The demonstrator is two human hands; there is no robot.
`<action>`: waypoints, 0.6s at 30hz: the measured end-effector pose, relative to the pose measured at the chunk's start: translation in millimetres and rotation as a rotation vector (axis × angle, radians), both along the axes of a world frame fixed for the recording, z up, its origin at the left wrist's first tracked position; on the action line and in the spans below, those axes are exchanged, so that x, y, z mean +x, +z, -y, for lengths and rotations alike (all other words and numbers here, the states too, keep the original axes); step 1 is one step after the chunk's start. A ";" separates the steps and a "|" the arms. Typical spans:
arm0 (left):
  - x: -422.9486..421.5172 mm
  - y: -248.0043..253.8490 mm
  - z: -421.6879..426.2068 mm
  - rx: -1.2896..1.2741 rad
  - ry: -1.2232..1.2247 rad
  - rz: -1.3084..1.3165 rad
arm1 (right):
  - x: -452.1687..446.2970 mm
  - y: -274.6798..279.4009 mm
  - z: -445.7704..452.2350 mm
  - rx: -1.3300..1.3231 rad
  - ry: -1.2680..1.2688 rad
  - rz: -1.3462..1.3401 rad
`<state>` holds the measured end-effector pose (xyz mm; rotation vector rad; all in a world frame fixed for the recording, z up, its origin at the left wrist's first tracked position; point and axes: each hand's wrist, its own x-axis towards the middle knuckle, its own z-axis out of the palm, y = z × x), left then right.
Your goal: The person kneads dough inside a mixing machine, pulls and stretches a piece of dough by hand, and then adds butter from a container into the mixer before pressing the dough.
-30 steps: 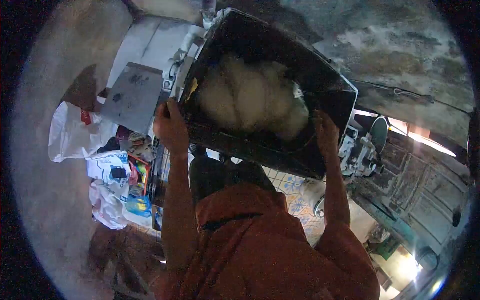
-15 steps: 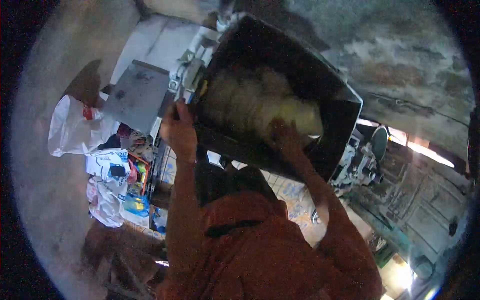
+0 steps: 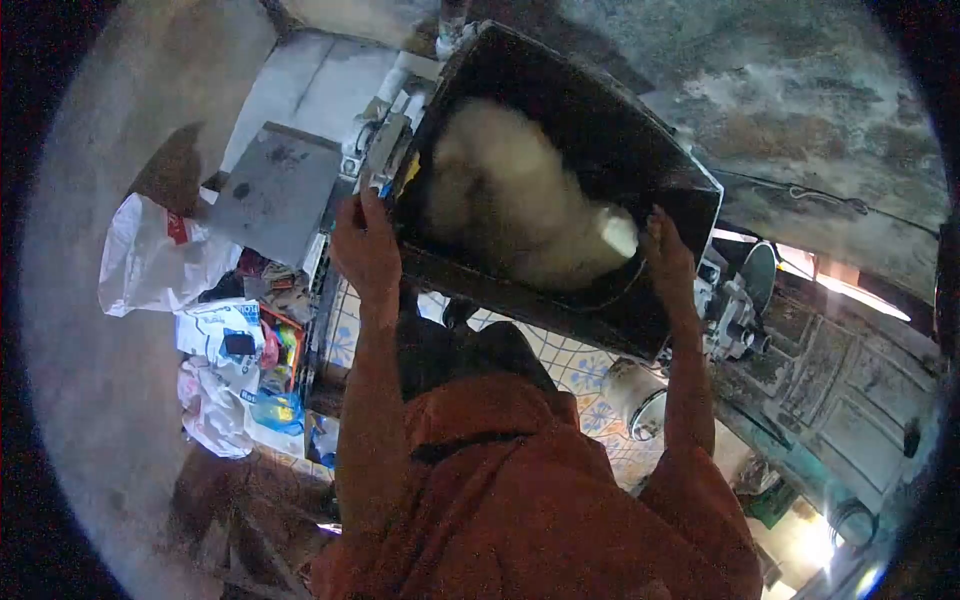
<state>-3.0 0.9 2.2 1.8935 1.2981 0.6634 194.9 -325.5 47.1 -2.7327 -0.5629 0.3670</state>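
A pale, dough-like mass [image 3: 520, 205], blurred by motion, lies in a dark metal trough [image 3: 560, 75]. One rounded end [image 3: 619, 234] of it is brighter and smoother. My left hand [image 3: 365, 245] is at the trough's near left corner, beside the metal fittings [image 3: 375, 140]. Its fingers are bent together there, and what they hold is hidden. Over the right part of the trough, my right hand [image 3: 668, 250] is just right of the mass and apart from it. Its fingers are loosely bent, with nothing visible in them.
A grey metal plate [image 3: 275, 195] adjoins the trough on the left. White plastic bags [image 3: 160, 255] and mixed goods stand below it. Machine parts [image 3: 735, 320] project at the right. A pale bucket [image 3: 640, 400] is on the patterned tile floor [image 3: 570, 365].
My right hand has left the pale mass and moved right, toward the trough's right wall. The mass has shifted and changed shape. My left hand has stayed near the same corner.
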 end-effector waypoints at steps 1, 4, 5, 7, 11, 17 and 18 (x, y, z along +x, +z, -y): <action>-0.8 -0.8 -0.7 -0.006 0.011 0.002 | -1.2 -7.9 0.7 -0.032 0.045 0.045; 1.7 8.9 0.0 -0.017 0.006 0.031 | -4.1 -36.1 8.7 -0.052 0.011 -0.054; 0.1 2.5 -1.7 -0.017 0.006 0.029 | -6.3 -38.0 7.5 -0.052 0.011 -0.056; -0.4 -6.1 -5.1 0.064 -0.018 -0.008 | -12.7 -39.5 0.2 0.139 0.054 -0.025; -0.2 5.5 -1.2 -0.031 -0.017 -0.054 | -10.6 -41.5 -20.0 0.013 0.051 -0.077; -2.1 -11.9 -2.9 0.005 0.040 -0.052 | -12.3 -80.6 -82.2 0.077 0.145 0.053; -2.3 -11.8 -2.6 0.060 0.016 -0.021 | -20.6 -68.0 -105.8 0.144 0.091 -0.166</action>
